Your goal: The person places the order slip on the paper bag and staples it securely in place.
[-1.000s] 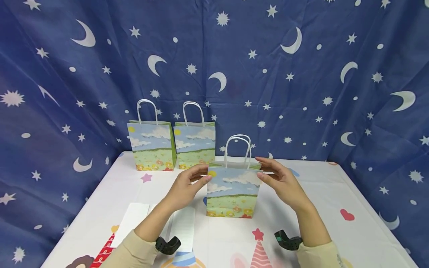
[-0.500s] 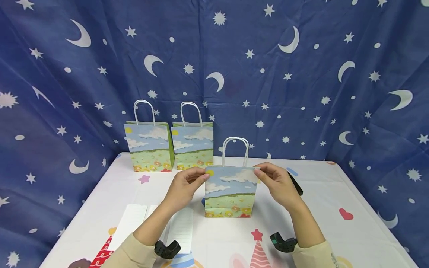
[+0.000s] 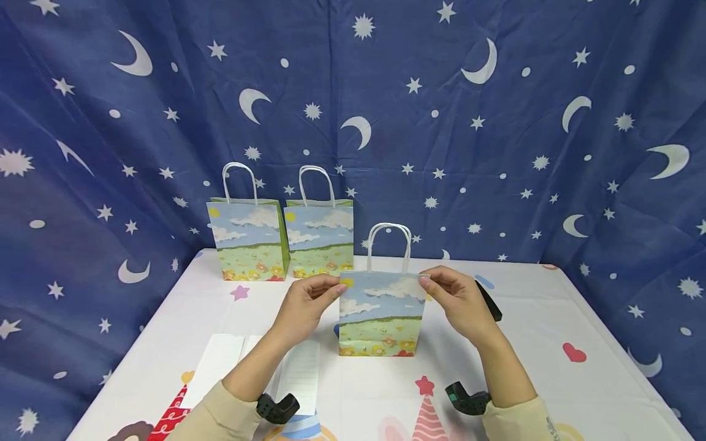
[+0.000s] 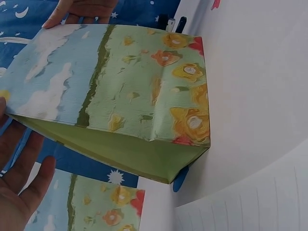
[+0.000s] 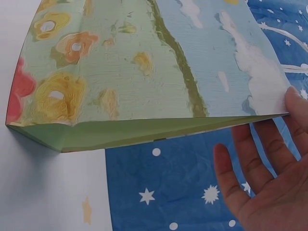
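Note:
A paper gift bag (image 3: 382,315) with white handles stands upright on the table. A painted sky and flower meadow covers its front. My left hand (image 3: 306,304) pinches its upper left edge between thumb and fingers, while my right hand (image 3: 456,301) pinches the upper right edge. In the right wrist view the bag's green side panel (image 5: 110,132) narrows to a nearly flat top under the right hand (image 5: 269,168). From the left wrist, the green side panel (image 4: 130,147) also folds inward toward the left hand (image 4: 21,178). The inside of the bag is hidden.
Two matching gift bags (image 3: 250,242) (image 3: 321,242) stand at the back left. Lined white papers (image 3: 298,373) lie by my left forearm. Behind my right hand is a partly hidden black object (image 3: 488,300). A blue star-and-moon curtain (image 3: 386,73) hangs behind the table.
Both hands have pressed the bag's open mouth together, and its two handles now nearly overlap. My right hand moved slightly lower, bringing the black object behind it into view.

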`<state>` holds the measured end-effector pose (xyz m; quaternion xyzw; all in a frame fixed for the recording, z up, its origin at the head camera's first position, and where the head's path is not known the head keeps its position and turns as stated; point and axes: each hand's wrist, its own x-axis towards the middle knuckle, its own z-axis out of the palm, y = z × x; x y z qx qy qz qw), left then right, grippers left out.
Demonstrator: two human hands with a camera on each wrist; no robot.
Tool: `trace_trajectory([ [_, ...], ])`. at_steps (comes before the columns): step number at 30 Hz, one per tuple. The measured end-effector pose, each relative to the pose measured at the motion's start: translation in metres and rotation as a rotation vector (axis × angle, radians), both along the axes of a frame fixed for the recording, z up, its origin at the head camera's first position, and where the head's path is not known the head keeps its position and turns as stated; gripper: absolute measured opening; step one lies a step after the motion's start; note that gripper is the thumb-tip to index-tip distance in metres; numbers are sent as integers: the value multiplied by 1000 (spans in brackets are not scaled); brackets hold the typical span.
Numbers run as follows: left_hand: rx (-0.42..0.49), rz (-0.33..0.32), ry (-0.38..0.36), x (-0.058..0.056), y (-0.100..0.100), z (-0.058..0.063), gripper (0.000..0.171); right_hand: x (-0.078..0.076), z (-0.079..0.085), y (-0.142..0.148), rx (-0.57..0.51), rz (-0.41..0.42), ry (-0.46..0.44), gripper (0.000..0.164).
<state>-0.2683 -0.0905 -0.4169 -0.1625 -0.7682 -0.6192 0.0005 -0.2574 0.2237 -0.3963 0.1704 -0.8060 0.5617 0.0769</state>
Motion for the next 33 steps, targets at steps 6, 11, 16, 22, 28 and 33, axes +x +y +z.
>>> trace_trajectory([
  [6,-103,-52,1,0,-10,3,32,-1,-1,-3,32,-9,-23,18],
  [11,-229,-123,16,-3,-25,5,30,0,0,-2,56,-13,-1,15],
  [16,-447,-203,30,-4,-43,-1,28,0,2,-1,51,5,13,13],
  [22,-666,-214,-10,-2,-60,-13,36,0,3,-1,50,9,-10,15],
  [28,-807,-216,-32,4,-68,-26,35,1,0,-2,56,5,-34,15],
  [33,-889,-208,-10,8,-68,-31,38,1,0,-2,39,2,-31,14],
])
